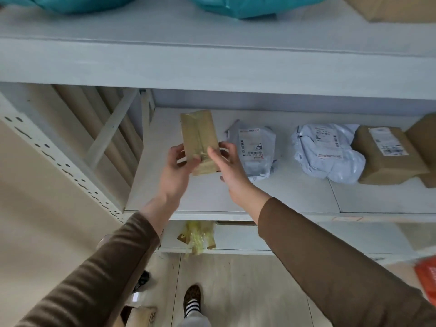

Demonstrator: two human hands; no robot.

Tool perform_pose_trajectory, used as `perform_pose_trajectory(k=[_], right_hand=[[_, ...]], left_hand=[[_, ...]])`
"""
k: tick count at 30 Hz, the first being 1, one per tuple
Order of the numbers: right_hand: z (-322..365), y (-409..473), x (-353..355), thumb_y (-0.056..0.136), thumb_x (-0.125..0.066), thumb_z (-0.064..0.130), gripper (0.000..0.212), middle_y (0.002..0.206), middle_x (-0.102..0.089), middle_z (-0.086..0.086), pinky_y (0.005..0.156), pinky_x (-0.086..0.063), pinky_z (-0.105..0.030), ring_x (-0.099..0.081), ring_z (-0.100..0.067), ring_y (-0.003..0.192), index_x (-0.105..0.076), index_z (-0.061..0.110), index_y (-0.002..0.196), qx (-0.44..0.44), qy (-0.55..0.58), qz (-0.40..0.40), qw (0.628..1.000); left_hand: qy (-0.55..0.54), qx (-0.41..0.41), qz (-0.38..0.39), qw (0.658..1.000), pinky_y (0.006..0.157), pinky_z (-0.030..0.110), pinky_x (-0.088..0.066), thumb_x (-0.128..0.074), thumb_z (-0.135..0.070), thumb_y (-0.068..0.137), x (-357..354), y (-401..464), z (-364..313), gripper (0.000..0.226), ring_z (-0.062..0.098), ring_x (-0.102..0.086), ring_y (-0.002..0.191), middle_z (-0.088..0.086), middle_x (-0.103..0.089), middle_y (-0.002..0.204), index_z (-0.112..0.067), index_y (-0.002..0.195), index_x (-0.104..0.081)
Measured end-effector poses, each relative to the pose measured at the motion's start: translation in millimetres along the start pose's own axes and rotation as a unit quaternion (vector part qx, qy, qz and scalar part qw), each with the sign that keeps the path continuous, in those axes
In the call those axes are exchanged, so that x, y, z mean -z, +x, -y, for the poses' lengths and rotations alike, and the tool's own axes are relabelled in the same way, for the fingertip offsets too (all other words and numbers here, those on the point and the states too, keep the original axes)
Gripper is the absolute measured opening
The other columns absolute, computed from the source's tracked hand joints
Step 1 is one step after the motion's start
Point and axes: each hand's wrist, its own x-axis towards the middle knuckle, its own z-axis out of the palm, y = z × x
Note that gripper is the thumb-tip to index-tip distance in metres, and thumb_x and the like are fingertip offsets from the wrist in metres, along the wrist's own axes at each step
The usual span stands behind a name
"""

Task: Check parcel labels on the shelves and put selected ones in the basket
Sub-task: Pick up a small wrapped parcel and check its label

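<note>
Both hands, left and right, grasp a taped brown parcel over the shelf.

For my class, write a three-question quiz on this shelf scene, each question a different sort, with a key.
1. True or false: both hands hold the taped brown parcel.
2. Which lies nearest the right hand? A. grey bag B. brown box C. teal bag
3. Fill in: the teal bag lies on the shelf ____ the brown box's shelf.

Key: 1 true: the left hand grips its left edge, the right hand its right edge. 2 A. 3 above.
</note>
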Motion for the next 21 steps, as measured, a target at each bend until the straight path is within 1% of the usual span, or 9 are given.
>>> perform_pose_trajectory(k=[3, 7, 10, 13, 15, 16, 18, 19, 21], right_hand=[[14.1, -37.1, 38.7, 0.087, -0.071, 0.048, 0.034, 0.132, -0.064, 0.000, 0.101, -0.051, -0.047, -0.062, -0.023, 0.121, -0.053, 0.034, 0.113, -0.005, 0.085, -0.027, 0.996], [11.1, -83.6, 91.1, 0.097, -0.057, 0.047, 0.048, 0.140, -0.064, -0.013, 0.108, -0.052, -0.048, -0.062, -0.031, 0.128, -0.057, 0.018, 0.137, -0.065, 0.253, -0.011, 0.965], [0.7, -116.3, 121.8, 0.103, -0.040, 0.053, 0.056, 0.142, -0.064, -0.015, 0.110, -0.048, -0.046, -0.062, -0.032, 0.125, -0.059, 0.019, 0.144, -0.109, 0.323, 0.035, 0.939], [-9.4, -142.1, 138.6, 0.103, -0.037, 0.057, 0.063, 0.143, -0.062, -0.018, 0.093, -0.059, -0.041, -0.063, -0.036, 0.114, -0.058, 0.016, 0.145, -0.128, 0.379, 0.071, 0.914], [-14.9, -150.8, 144.1, 0.103, -0.037, 0.061, 0.067, 0.140, -0.063, -0.018, 0.081, -0.062, -0.037, -0.068, -0.037, 0.108, -0.055, 0.014, 0.147, -0.139, 0.385, 0.080, 0.909], [-16.8, -153.4, 146.8, 0.103, -0.038, 0.063, 0.070, 0.136, -0.065, -0.018, 0.077, -0.063, -0.035, -0.070, -0.037, 0.104, -0.054, 0.013, 0.148, -0.142, 0.383, 0.084, 0.909], [-18.8, -156.5, 152.7, 0.101, -0.038, 0.067, 0.074, 0.129, -0.068, -0.018, 0.072, -0.064, -0.034, -0.072, -0.036, 0.099, -0.055, 0.012, 0.147, -0.147, 0.369, 0.093, 0.913], [-18.2, -158.1, 155.6, 0.100, -0.037, 0.069, 0.076, 0.127, -0.069, -0.018, 0.071, -0.064, -0.034, -0.073, -0.036, 0.099, -0.056, 0.012, 0.146, -0.149, 0.351, 0.092, 0.920], [-17.0, -159.3, 160.4, 0.100, -0.032, 0.070, 0.075, 0.129, -0.070, -0.016, 0.073, -0.064, -0.036, -0.073, -0.035, 0.103, -0.058, 0.015, 0.144, -0.149, 0.296, 0.076, 0.940]], left_hand=[[0.030, -0.077, 0.016, 0.996, 0.087, 0.023, -0.055, -0.073, -0.029, 0.097, -33.5, -46.4, -19.6, 0.044, 0.013, -0.065, 0.113, 0.002, -0.061, 0.131, -0.020, 0.135, -0.055], [0.058, -0.149, 0.041, 0.986, 0.103, 0.035, -0.051, -0.068, -0.051, 0.092, -61.6, -100.4, -34.7, 0.042, 0.014, -0.056, 0.117, -0.009, -0.050, 0.123, -0.032, 0.129, -0.063], [0.091, -0.174, 0.005, 0.980, 0.113, 0.029, -0.039, -0.078, -0.040, 0.091, -75.9, -121.3, -40.2, 0.054, 0.014, -0.046, 0.129, -0.008, -0.046, 0.132, -0.035, 0.139, -0.054], [0.004, -0.055, 0.034, 0.998, 0.116, 0.031, -0.035, -0.084, -0.040, 0.085, -89.3, -133.8, -46.2, 0.090, 0.011, -0.044, 0.138, -0.007, -0.040, 0.151, -0.035, 0.156, -0.029], [-0.075, 0.032, 0.099, 0.992, 0.119, 0.039, -0.036, -0.086, -0.048, 0.078, -97.3, -141.2, -47.7, 0.110, 0.011, -0.052, 0.136, -0.004, -0.052, 0.152, -0.036, 0.162, -0.016], [-0.102, 0.061, 0.127, 0.985, 0.119, 0.043, -0.038, -0.085, -0.048, 0.077, -100.9, -145.2, -47.3, 0.111, 0.013, -0.058, 0.133, -0.003, -0.062, 0.145, -0.035, 0.162, -0.015], [-0.136, 0.078, 0.155, 0.975, 0.113, 0.043, -0.047, -0.082, -0.038, 0.085, -107.8, -151.7, -45.0, 0.088, 0.020, -0.068, 0.124, 0.000, -0.074, 0.130, -0.030, 0.155, -0.029], [-0.144, 0.080, 0.158, 0.974, 0.109, 0.042, -0.050, -0.080, -0.034, 0.088, -110.6, -154.2, -43.9, 0.077, 0.022, -0.071, 0.120, 0.001, -0.076, 0.127, -0.029, 0.150, -0.035], [-0.170, 0.095, 0.146, 0.970, 0.101, 0.038, -0.054, -0.080, -0.033, 0.087, -113.6, -157.3, -41.9, 0.075, 0.024, -0.072, 0.117, 0.002, -0.076, 0.126, -0.027, 0.149, -0.039]])
